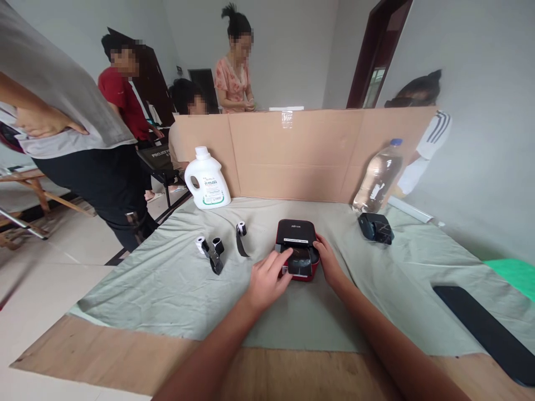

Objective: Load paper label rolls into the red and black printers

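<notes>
A small black-and-red printer (pixel 296 231) sits on the cloth in front of me, its black lid raised at the back. A glossy black strip (pixel 300 263) lies across its front. My left hand (pixel 270 278) reaches in from the left, index finger and thumb apart at the strip's left edge. The right hand (pixel 330 262) holds the printer's right side; part of its grip is hidden. To the left lie a white-ended roll (pixel 201 244), a black roll (pixel 217 244) with a black strip (pixel 215 262) beside it, and another small roll (pixel 241 227) with its dark tail unrolled.
A white jug (pixel 208 181) and a clear bottle (pixel 378 175) stand before a cardboard screen (pixel 292 159). A black device (pixel 376 228) sits at right, a long dark object (pixel 487 328) near the right edge. Several people are around the table; one stands close at left (pixel 83 139).
</notes>
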Demonstrator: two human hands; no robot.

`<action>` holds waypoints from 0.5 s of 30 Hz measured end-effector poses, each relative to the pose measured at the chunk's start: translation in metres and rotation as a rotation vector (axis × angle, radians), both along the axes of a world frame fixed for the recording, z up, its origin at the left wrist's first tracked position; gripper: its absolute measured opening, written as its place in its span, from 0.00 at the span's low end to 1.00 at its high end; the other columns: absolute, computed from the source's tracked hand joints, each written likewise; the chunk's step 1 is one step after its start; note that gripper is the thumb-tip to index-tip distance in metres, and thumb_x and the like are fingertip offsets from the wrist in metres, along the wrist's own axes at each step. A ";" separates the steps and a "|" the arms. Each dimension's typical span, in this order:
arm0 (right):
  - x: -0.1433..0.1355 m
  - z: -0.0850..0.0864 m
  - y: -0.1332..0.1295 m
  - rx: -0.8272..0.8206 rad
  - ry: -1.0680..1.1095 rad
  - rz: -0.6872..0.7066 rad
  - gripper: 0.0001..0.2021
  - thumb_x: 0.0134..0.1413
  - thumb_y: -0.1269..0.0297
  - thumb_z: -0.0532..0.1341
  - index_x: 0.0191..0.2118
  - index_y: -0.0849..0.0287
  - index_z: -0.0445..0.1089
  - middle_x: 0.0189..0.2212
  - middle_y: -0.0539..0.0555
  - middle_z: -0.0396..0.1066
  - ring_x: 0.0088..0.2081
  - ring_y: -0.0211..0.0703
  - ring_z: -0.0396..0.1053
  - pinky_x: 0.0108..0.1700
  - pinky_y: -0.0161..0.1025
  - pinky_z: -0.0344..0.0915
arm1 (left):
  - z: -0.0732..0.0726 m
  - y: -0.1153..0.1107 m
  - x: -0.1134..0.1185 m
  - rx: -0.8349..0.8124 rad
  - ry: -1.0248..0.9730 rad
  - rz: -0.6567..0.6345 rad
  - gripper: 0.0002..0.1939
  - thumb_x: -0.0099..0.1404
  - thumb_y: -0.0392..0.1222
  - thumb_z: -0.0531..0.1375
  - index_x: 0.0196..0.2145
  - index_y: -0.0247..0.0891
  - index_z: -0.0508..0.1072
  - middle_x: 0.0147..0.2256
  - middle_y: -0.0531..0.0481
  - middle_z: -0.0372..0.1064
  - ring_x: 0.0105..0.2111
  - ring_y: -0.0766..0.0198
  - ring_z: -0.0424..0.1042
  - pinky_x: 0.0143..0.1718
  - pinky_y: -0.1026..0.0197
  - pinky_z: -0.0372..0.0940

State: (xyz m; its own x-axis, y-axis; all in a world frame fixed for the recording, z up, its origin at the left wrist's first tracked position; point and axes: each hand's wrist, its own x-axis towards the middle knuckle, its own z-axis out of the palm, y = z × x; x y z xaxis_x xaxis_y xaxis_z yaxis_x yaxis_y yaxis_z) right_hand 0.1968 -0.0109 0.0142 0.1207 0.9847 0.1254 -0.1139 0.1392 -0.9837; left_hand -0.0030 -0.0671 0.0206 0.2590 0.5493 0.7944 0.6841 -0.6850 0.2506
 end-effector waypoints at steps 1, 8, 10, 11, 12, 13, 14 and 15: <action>0.000 0.000 0.000 0.004 -0.007 -0.010 0.21 0.51 0.54 0.60 0.50 0.54 0.72 0.55 0.54 0.74 0.57 0.55 0.68 0.60 0.51 0.63 | 0.001 0.002 -0.001 -0.041 -0.013 0.017 0.24 0.65 0.35 0.57 0.59 0.38 0.68 0.43 0.44 0.76 0.42 0.59 0.77 0.42 0.59 0.73; -0.002 -0.010 0.005 -0.003 0.002 -0.046 0.23 0.51 0.54 0.60 0.52 0.56 0.71 0.55 0.57 0.73 0.58 0.56 0.68 0.61 0.52 0.63 | -0.001 0.013 -0.008 -0.236 0.048 -0.021 0.23 0.68 0.37 0.56 0.60 0.42 0.66 0.58 0.45 0.69 0.56 0.56 0.70 0.56 0.53 0.68; -0.003 -0.014 0.007 0.012 0.038 -0.052 0.23 0.50 0.54 0.60 0.52 0.56 0.71 0.55 0.57 0.73 0.58 0.56 0.68 0.62 0.52 0.62 | -0.004 0.015 -0.008 -0.241 0.040 -0.015 0.24 0.68 0.37 0.55 0.61 0.42 0.66 0.60 0.45 0.67 0.57 0.55 0.68 0.58 0.52 0.66; -0.003 -0.016 0.008 0.021 0.054 -0.054 0.23 0.50 0.53 0.61 0.52 0.55 0.70 0.55 0.56 0.73 0.58 0.55 0.67 0.62 0.52 0.62 | -0.004 0.015 -0.008 -0.247 0.036 -0.012 0.24 0.68 0.37 0.55 0.61 0.42 0.66 0.61 0.45 0.66 0.58 0.55 0.68 0.58 0.52 0.66; -0.003 -0.017 0.009 0.029 0.066 -0.053 0.23 0.50 0.53 0.61 0.52 0.55 0.71 0.55 0.56 0.73 0.58 0.55 0.67 0.62 0.52 0.61 | -0.005 0.015 -0.008 -0.257 0.032 -0.014 0.25 0.67 0.37 0.55 0.62 0.42 0.65 0.61 0.45 0.65 0.59 0.55 0.67 0.59 0.52 0.65; -0.004 -0.018 0.010 0.037 0.075 -0.051 0.23 0.50 0.54 0.61 0.52 0.55 0.71 0.55 0.56 0.73 0.58 0.55 0.67 0.62 0.52 0.61 | -0.005 0.016 -0.008 -0.271 0.027 -0.021 0.26 0.67 0.36 0.55 0.62 0.42 0.64 0.62 0.46 0.65 0.59 0.55 0.67 0.59 0.52 0.65; -0.004 -0.019 0.010 0.043 0.084 -0.046 0.23 0.50 0.54 0.61 0.53 0.54 0.70 0.55 0.56 0.72 0.58 0.55 0.67 0.62 0.53 0.61 | -0.004 0.016 -0.008 -0.287 0.018 -0.032 0.27 0.67 0.36 0.56 0.63 0.42 0.64 0.62 0.46 0.65 0.60 0.55 0.66 0.60 0.52 0.64; -0.005 -0.019 0.010 0.047 0.093 -0.040 0.24 0.51 0.54 0.61 0.53 0.54 0.70 0.56 0.56 0.72 0.59 0.55 0.67 0.62 0.53 0.61 | -0.003 0.016 -0.008 -0.303 0.005 -0.043 0.27 0.66 0.36 0.56 0.63 0.43 0.63 0.62 0.46 0.65 0.60 0.55 0.67 0.60 0.53 0.64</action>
State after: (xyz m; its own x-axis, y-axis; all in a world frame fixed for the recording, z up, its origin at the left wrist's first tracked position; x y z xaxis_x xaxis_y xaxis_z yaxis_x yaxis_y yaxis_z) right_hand 0.1922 -0.0005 -0.0047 0.1729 0.9722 0.1577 -0.1977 0.1911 -0.9614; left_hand -0.0109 -0.0509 0.0176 0.2907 0.7497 0.5945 0.6577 -0.6079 0.4449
